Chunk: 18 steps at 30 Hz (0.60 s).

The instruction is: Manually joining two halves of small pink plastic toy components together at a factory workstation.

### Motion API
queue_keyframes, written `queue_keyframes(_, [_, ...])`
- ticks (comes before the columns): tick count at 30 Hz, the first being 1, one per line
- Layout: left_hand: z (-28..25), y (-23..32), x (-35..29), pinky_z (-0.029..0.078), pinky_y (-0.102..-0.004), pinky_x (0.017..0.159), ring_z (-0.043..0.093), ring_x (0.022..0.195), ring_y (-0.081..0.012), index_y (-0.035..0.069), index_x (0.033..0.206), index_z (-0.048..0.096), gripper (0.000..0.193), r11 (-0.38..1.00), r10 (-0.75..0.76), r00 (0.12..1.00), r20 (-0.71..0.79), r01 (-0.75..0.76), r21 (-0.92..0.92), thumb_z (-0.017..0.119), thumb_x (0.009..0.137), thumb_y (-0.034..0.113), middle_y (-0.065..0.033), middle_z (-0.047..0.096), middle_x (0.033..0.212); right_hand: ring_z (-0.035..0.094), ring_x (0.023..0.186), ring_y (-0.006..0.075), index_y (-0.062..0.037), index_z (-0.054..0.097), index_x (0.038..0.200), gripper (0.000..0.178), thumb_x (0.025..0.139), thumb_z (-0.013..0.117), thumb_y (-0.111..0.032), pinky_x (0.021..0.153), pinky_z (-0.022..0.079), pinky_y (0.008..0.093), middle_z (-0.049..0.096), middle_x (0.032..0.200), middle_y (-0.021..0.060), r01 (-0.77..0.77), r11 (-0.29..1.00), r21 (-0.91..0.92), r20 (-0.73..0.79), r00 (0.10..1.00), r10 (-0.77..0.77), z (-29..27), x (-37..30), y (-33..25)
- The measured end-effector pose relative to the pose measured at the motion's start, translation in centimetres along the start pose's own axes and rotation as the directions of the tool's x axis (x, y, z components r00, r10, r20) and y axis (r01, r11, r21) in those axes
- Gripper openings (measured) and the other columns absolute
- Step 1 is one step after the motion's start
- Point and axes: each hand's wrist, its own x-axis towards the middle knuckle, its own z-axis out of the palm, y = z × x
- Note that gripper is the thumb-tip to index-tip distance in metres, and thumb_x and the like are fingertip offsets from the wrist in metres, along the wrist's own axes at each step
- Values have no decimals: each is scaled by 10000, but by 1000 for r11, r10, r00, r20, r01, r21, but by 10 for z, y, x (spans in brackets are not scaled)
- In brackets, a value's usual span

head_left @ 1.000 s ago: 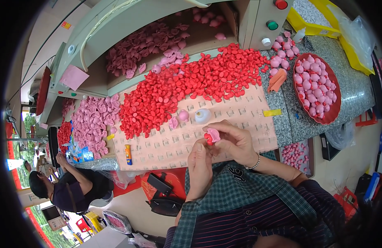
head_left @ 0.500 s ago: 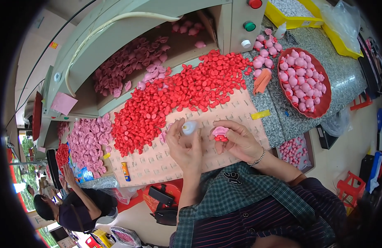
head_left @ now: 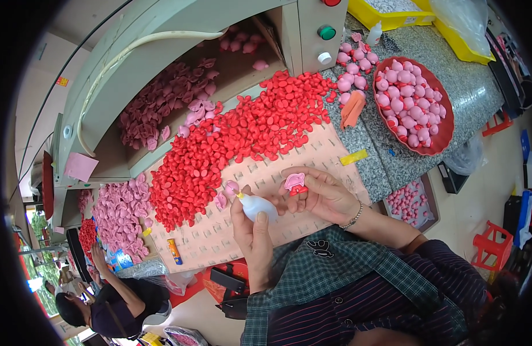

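Note:
My left hand [head_left: 253, 239] grips a small clear squeeze bottle [head_left: 257, 206] with a yellow tip, held just left of my right hand. My right hand [head_left: 326, 195] pinches a small pink part [head_left: 294, 183] with a red piece under it, over the beige slotted board [head_left: 231, 242]. Two loose pink parts [head_left: 227, 193] lie on the board close to the bottle's tip. A big heap of red caps [head_left: 237, 141] covers the board's far side.
A red bowl of pink parts [head_left: 413, 104] stands on the grey counter at right. More pink parts [head_left: 119, 213] are heaped at left, others in the machine's chute [head_left: 162, 109]. An orange tube [head_left: 174, 251] lies near the board's edge. Another person [head_left: 104, 294] works at lower left.
My left hand picked the squeeze bottle up off the board and brought it beside the pink part in my right hand. The view shifted a little.

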Motion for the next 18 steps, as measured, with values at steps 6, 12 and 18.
queue_keyframes(6, [-3, 18, -10, 470, -371, 922, 566, 1078, -201, 5, 1284, 469, 465, 982, -130, 991, 32, 133, -134, 690, 894, 128, -94, 559, 1133, 657, 979, 246, -24, 465, 1390, 404, 1041, 487, -227, 912, 523, 396, 596, 1264, 200, -16, 1000, 10, 8, 1000, 15, 4, 0, 2])
queue_keyframes(12, [-7, 6, -8, 500, -300, 766, 617, 975, -233, 20, 1241, 496, 458, 546, -162, 982, 102, 175, -820, 732, 873, 154, -144, 576, 1127, 640, 1036, 261, -19, 462, 1400, 418, 1032, 503, -212, 898, 503, 391, 581, 1302, 194, -55, 996, 66, 37, 998, 52, 6, -3, 5])
queue_keyframes(18, [5, 8, -11, 503, -366, 889, 601, 995, -233, 56, 1208, 519, 443, 842, -126, 984, -128, 38, -539, 739, 875, 248, -143, 605, 1154, 626, 1096, 286, 6, 437, 1422, 441, 1036, 487, -201, 901, 505, 396, 593, 1283, 187, -87, 993, 76, 5, 996, 87, 24, -3, 5])
